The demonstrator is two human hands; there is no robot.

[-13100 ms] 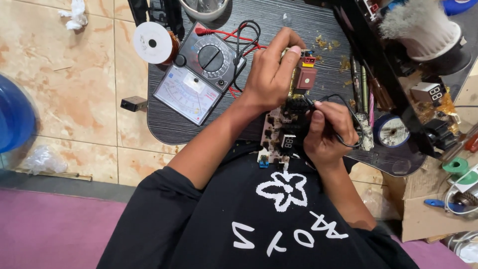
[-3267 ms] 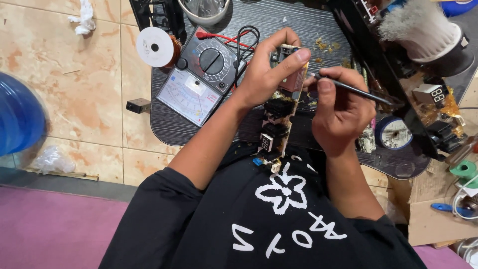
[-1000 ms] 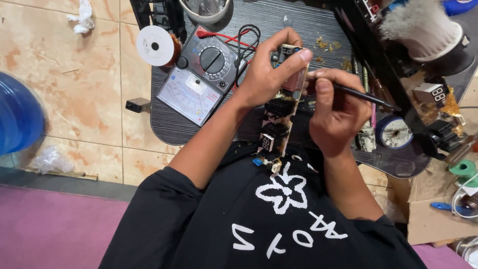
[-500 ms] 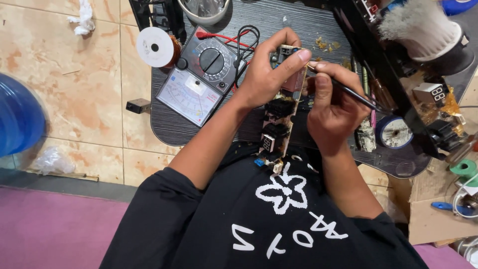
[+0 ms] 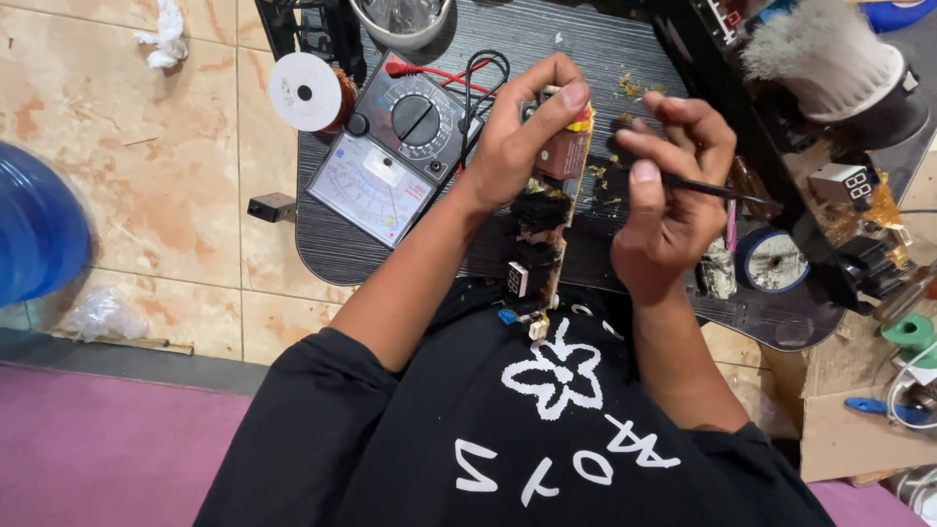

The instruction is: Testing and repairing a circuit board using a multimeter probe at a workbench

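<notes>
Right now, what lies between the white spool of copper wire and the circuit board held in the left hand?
In the head view, the grey analog multimeter lies between white spool and circuit board.

A small electronics repair workshop set up at floor level. A low black table (image 5: 625,254) sits on beige floor tiles (image 5: 127,185), crowded with repair gear: an analogue multimeter (image 5: 390,146) with red and black leads at upper centre, a spool of wire (image 5: 307,93) at upper left, a roll of tape (image 5: 771,259) and loose circuit boards at the right edge.
</notes>
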